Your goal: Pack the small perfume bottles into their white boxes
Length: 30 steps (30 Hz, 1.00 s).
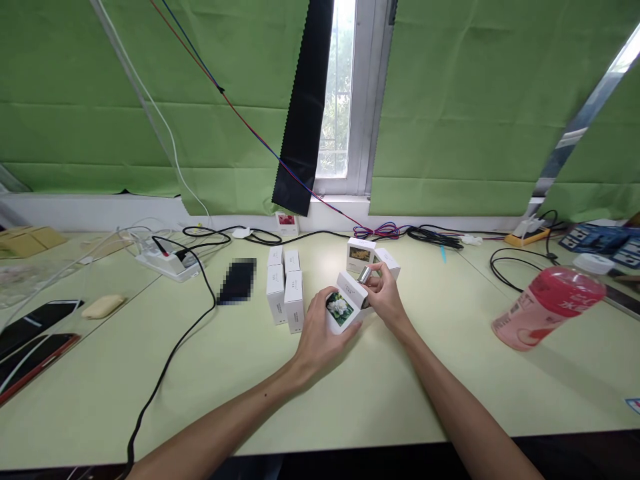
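My left hand [320, 333] grips a small white box [344, 305] with a white flower picture on its front. The box is tilted and its top flap is open. My right hand [385, 293] holds a small silver cylinder [366, 275] right at the box's open top. Two more white boxes [361, 255] stand just behind my hands on the pale green table [250, 387]. A cluster of several upright white boxes [285, 293] stands to the left of my left hand.
A pink bottle [547, 307] lies on its side at the right. A white power strip [163, 259] and a black cable [170, 360] cross the left half. Phones [35, 337] lie at the left edge, a dark phone [237, 280] near the boxes. Cables run along the window wall.
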Each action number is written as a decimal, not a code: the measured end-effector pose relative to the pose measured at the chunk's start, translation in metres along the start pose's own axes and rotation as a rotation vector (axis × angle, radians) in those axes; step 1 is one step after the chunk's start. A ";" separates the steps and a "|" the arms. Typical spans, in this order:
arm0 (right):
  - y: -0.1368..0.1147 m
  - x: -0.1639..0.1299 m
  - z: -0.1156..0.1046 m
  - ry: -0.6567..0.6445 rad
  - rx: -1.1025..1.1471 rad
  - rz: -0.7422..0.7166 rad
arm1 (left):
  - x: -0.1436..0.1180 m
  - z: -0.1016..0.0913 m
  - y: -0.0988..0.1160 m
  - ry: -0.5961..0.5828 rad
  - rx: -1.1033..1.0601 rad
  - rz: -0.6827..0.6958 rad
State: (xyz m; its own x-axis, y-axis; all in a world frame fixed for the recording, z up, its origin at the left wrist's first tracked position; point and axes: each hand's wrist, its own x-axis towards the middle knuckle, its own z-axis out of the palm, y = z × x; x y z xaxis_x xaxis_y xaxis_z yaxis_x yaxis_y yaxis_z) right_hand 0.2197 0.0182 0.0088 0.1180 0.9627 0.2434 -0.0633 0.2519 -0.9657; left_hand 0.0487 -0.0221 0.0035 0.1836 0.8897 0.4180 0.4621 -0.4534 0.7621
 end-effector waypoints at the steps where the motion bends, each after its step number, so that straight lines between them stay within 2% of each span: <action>1: 0.001 0.000 0.000 -0.002 -0.004 -0.006 | 0.000 0.000 0.000 0.002 0.002 0.000; 30: 0.000 0.002 -0.001 -0.053 -0.038 0.014 | -0.002 0.001 0.000 0.045 0.045 0.001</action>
State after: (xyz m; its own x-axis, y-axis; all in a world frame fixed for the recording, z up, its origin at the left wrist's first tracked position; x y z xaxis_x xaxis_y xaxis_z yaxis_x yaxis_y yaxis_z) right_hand 0.2205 0.0205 0.0092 0.0649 0.9702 0.2336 -0.0270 0.2357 -0.9715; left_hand 0.0494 -0.0238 0.0023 0.1457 0.8856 0.4410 0.5004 -0.4505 0.7393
